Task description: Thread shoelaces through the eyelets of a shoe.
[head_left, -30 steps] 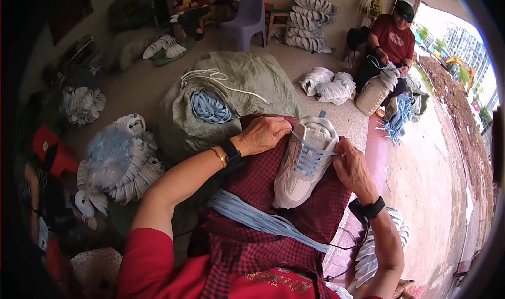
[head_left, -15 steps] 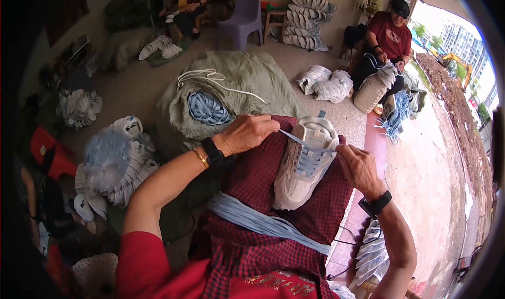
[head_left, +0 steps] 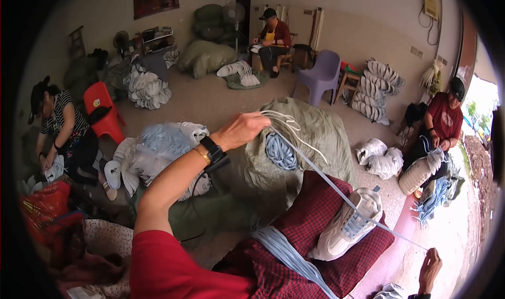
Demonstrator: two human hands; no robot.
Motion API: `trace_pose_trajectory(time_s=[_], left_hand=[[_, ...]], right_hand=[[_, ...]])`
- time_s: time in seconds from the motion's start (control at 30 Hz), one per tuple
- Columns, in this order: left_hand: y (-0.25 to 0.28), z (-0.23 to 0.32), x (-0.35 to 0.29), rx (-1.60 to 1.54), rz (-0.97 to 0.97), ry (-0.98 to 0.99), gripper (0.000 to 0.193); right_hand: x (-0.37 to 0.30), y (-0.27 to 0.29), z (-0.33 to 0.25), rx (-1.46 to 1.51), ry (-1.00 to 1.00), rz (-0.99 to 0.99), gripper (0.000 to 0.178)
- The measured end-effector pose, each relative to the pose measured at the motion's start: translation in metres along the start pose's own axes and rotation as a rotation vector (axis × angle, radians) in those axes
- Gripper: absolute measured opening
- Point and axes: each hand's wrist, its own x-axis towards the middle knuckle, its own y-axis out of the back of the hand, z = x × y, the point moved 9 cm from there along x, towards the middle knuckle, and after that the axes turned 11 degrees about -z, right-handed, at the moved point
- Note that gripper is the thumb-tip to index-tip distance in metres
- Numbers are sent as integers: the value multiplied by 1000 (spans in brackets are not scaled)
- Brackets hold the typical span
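- Head view: left hand [head_left: 243,130] raised high above the lap, fingers closed around a light blue shoelace [head_left: 336,186] pulled taut
- Lace running from that hand down through the eyelets of a white sneaker [head_left: 350,226] and on to the right hand [head_left: 430,265] low at the right, fingers pinched shut on the far end
- Sneaker lying tilted on a red checked cloth [head_left: 315,215] over the lap, toe toward the lower left
- Bundle of more light blue laces [head_left: 286,251] draped across the cloth just beside the shoe
- Beyond the lap, a grey-green sack [head_left: 321,136] open on blue laces inside
- Purple plastic chair [head_left: 322,75] and red plastic chair [head_left: 102,107] farther back on the floor
- Three other people seated around the room, each busy with white shoes
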Motion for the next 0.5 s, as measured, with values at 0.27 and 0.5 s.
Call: trace_pose_trajectory(time_s=[0.27,0.5], left_hand=[[94,-33,-35,187,103,233,10],[122,6,-50,375,264,211,21]], right_hand=[[-97,45,156,-253,-385,39,42],[-100,95,111,-319,-216,174,32]])
